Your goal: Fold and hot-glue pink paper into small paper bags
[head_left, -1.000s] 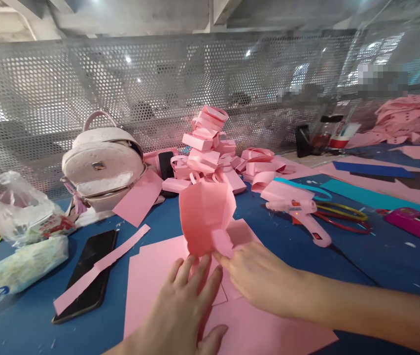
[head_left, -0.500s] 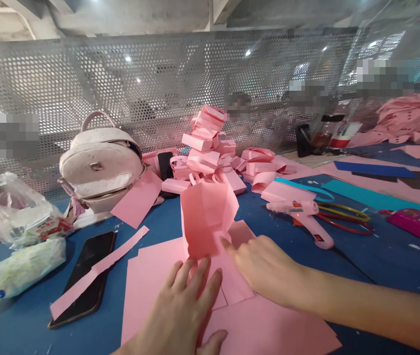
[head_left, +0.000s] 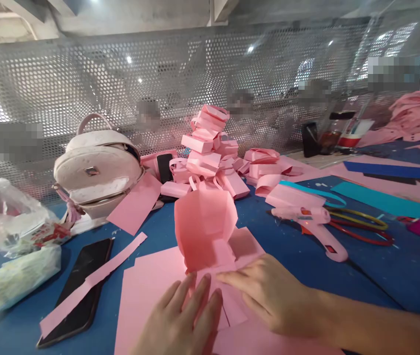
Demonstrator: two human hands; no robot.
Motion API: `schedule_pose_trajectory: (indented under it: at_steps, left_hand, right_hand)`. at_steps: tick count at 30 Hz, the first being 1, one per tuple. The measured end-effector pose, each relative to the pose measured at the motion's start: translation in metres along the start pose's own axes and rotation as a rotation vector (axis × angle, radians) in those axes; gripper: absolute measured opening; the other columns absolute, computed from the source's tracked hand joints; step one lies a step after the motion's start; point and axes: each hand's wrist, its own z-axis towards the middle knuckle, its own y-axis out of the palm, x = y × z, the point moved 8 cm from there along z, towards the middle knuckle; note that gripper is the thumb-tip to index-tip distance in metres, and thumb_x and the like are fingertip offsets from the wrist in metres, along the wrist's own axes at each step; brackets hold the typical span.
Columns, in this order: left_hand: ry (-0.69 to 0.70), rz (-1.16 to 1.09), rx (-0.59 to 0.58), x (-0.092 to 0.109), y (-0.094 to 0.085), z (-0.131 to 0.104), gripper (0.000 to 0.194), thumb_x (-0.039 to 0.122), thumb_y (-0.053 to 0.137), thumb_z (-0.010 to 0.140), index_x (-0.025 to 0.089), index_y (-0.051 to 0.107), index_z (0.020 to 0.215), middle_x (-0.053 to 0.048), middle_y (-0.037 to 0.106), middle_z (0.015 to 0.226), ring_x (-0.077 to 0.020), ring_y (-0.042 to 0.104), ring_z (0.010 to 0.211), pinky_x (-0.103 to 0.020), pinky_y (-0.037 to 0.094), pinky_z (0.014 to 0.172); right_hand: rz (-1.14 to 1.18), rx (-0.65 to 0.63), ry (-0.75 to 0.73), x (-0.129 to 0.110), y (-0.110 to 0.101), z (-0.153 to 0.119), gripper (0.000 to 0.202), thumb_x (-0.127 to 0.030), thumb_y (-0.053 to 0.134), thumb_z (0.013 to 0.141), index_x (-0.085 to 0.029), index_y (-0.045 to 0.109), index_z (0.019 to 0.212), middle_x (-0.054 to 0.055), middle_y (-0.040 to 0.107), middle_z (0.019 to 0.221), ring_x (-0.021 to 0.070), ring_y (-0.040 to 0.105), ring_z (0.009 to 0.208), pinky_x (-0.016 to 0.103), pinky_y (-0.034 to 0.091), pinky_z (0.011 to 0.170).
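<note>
A folded pink paper piece (head_left: 206,222) stands partly upright in front of me, its near part lying flat on larger pink sheets (head_left: 136,291). My left hand (head_left: 184,315) lies on the near part with its fingers stretched out and spread. From the right, my right hand (head_left: 269,291) reaches in, its index finger extended and touching the flat flap near the fold. The other fingers of that hand are curled loosely, with nothing visible in them. A pink glue gun (head_left: 317,227) rests on the blue table to the right.
Finished-looking pink paper boxes (head_left: 206,153) are piled at the back beside a white backpack (head_left: 99,167). A phone (head_left: 80,291) with a pink strip (head_left: 95,276) across it lies left, near a tissue pack (head_left: 17,281). Blue paper strips (head_left: 376,199) lie to the right.
My right hand has moved nearer to my left, its index finger shifting from the paper's right side onto the near flap. The view has shifted slightly; the left hand stays on the paper.
</note>
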Motion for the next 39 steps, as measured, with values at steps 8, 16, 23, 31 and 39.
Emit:
schedule_pose_trajectory:
  at_steps: [8, 16, 23, 31, 39]
  left_hand:
    - [-0.081, -0.058, 0.143, -0.029, -0.02, 0.003, 0.037, 0.005, 0.043, 0.093, 0.01, 0.069, 0.118, -0.014, 0.078, 0.116, -0.0292, 0.076, 0.104, -0.035, 0.066, 0.077]
    - [-0.5, -0.367, 0.212, -0.114, -0.044, -0.008, 0.038, 0.001, 0.039, 0.089, 0.02, 0.071, 0.08, -0.01, 0.071, 0.124, -0.023, 0.074, 0.101, -0.032, 0.063, 0.08]
    - [-0.564, -0.483, 0.198, -0.154, -0.075, -0.017, 0.036, 0.003, 0.039, 0.087, 0.018, 0.069, 0.074, -0.01, 0.071, 0.123, -0.0207, 0.075, 0.095, -0.026, 0.057, 0.072]
    - [-0.34, -0.647, 0.17, -0.141, -0.104, -0.015, 0.036, 0.003, 0.041, 0.086, 0.018, 0.072, 0.076, -0.008, 0.069, 0.128, -0.0149, 0.072, 0.086, -0.021, 0.054, 0.069]
    - [-0.212, -0.655, 0.231, -0.126, -0.128, -0.017, 0.039, 0.01, 0.041, 0.096, 0.02, 0.074, 0.079, -0.008, 0.069, 0.128, -0.0189, 0.073, 0.094, -0.026, 0.056, 0.076]
  right_hand:
    - [0.205, 0.35, -0.233, -0.006, -0.021, -0.009, 0.025, -0.012, 0.033, 0.088, -0.021, 0.057, 0.083, 0.001, 0.064, 0.063, 0.0161, 0.055, 0.053, 0.028, 0.036, 0.055]
    - [0.021, 0.323, -0.397, -0.021, -0.018, -0.013, 0.034, -0.017, 0.025, 0.095, -0.022, 0.057, 0.084, 0.0, 0.058, 0.057, 0.018, 0.051, 0.05, 0.031, 0.038, 0.056]
    - [-0.217, 0.209, -0.612, -0.07, -0.027, -0.017, 0.029, -0.018, 0.041, 0.096, -0.026, 0.069, 0.09, -0.001, 0.063, 0.06, 0.0168, 0.054, 0.051, 0.034, 0.031, 0.047]
    - [-0.172, 0.244, -0.082, -0.088, -0.13, 0.047, 0.028, -0.022, 0.049, 0.096, -0.024, 0.065, 0.12, 0.006, 0.068, 0.116, 0.0228, 0.061, 0.108, 0.037, 0.047, 0.09]
    - [0.029, -0.298, 0.053, -0.055, -0.087, 0.11, 0.028, -0.029, 0.074, 0.076, -0.018, 0.073, 0.102, 0.001, 0.074, 0.095, 0.0158, 0.064, 0.076, 0.023, 0.036, 0.057]
